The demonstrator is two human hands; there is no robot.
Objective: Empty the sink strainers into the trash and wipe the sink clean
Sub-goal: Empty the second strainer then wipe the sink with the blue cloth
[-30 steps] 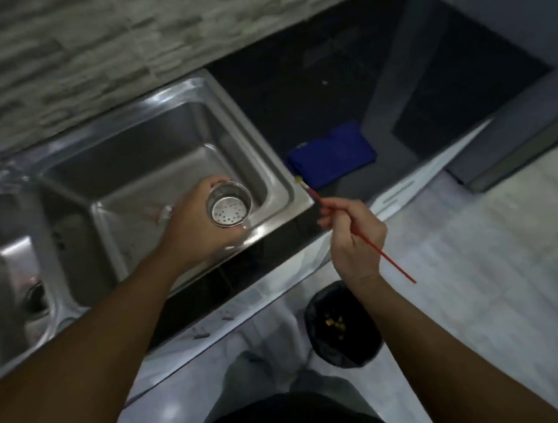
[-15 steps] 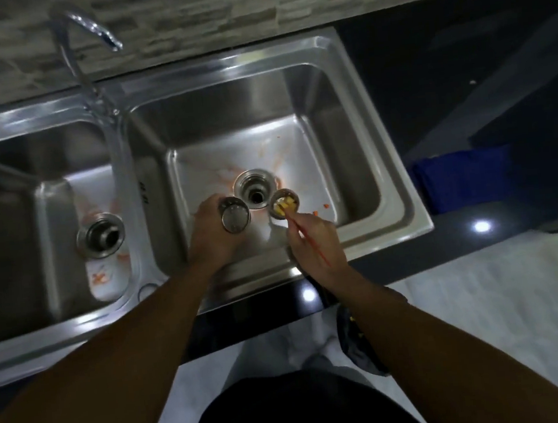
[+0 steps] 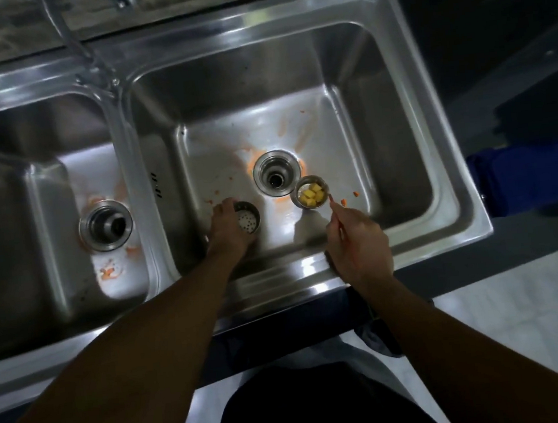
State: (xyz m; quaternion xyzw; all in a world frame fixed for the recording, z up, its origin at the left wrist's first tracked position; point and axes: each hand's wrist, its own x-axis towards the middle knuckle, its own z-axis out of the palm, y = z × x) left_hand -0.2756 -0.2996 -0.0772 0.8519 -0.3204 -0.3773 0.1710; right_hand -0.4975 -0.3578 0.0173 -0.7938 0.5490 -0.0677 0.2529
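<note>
Head view is showing a shiny steel double sink [image 3: 448,147], smeared orange. In its right basin the left hand [image 3: 223,232] is curling round an empty strainer [image 3: 248,219], round and perforated, mouth up. Right of the open drain [image 3: 277,177], a second strainer [image 3: 310,192] is sitting upright, holding yellow cubes [image 3: 312,195]. The right hand [image 3: 359,241] is pinching a thin red stick [image 3: 336,213], pointing far-left at it.

Silver sink [image 3: 286,16] smeared orange, yellow chunks [image 3: 312,196] in one strainer [image 3: 302,181], blue cloth [image 3: 523,181] on black counter [image 3: 489,3].
</note>
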